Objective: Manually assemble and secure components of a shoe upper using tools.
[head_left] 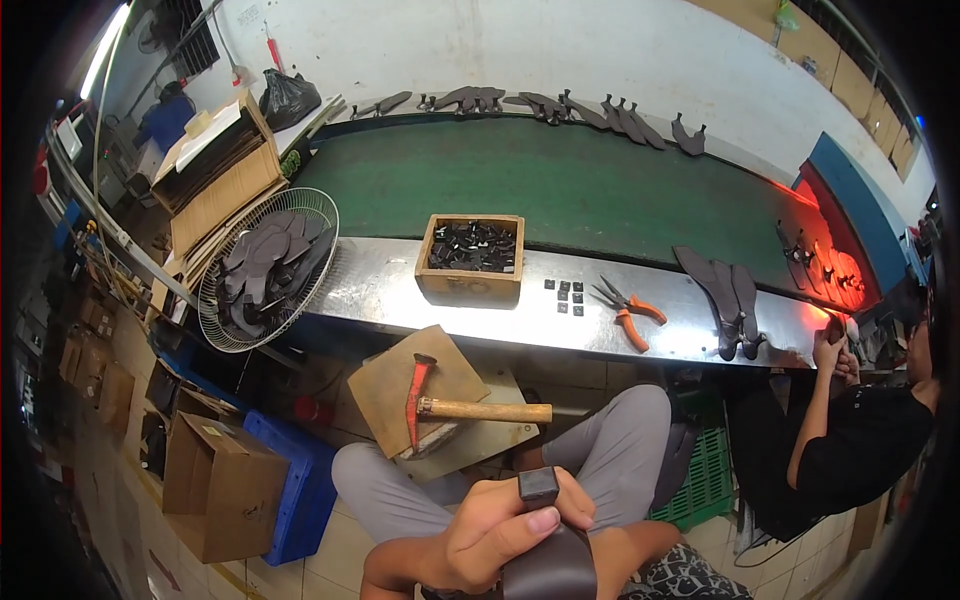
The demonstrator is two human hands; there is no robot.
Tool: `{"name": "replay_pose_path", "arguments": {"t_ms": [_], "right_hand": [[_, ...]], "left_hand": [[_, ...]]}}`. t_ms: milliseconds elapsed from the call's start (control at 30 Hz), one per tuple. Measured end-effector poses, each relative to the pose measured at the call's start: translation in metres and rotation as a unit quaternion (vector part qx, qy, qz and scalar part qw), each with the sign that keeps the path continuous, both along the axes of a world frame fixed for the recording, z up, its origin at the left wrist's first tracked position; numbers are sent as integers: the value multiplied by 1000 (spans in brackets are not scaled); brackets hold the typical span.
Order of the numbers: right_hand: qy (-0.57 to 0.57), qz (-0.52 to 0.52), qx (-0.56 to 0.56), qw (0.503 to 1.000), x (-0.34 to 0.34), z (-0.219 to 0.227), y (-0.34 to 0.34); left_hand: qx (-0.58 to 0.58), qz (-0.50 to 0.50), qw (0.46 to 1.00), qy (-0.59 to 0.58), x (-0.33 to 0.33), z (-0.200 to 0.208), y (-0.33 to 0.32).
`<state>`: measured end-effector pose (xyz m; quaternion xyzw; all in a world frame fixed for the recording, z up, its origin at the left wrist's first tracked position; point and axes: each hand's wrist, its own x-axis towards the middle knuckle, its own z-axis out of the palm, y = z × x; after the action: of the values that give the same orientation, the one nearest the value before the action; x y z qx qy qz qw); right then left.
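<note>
My left hand (490, 530) is closed, its thumb pressed on a dark brown leather-like piece (550, 572) held close to my body. At the top of that piece, a small black square block (538, 487) sits between the fingers. Partly hidden behind it, my right hand (577, 500) curls its fingers against the same piece. Beyond my hands, a hammer (485, 410) with a red head and wooden handle lies across a brown board (375, 385) on a low stand between my knees.
On the metal ledge are a wooden box (468, 287) of small black parts, several black squares (564, 297) and orange-handled pliers (632, 312). Left stands a wire basket (208, 310) of dark pieces. Behind runs a green conveyor belt (520, 185). A co-worker (850, 440) sits right.
</note>
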<state>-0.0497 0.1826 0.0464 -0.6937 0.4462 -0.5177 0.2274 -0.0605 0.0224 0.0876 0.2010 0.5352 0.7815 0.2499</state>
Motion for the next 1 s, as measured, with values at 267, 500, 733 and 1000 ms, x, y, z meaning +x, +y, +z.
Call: {"name": "replay_pose_path", "arguments": {"t_ms": [267,500,733,1000], "right_hand": [[-13,19,-1,1000,-3,-1,0],[-34,17,-38,999,-5,1,1],[-51,21,-37,998,-4,-5,0],[-55,-17,-33,998,-4,-7,1]], "left_hand": [[-15,12,1000,-19,-1,7,2],[-21,20,1000,3,-1,-4,-4],[-58,64,996,-29,0,8,2],[-82,60,994,29,-1,11,-3]]}}
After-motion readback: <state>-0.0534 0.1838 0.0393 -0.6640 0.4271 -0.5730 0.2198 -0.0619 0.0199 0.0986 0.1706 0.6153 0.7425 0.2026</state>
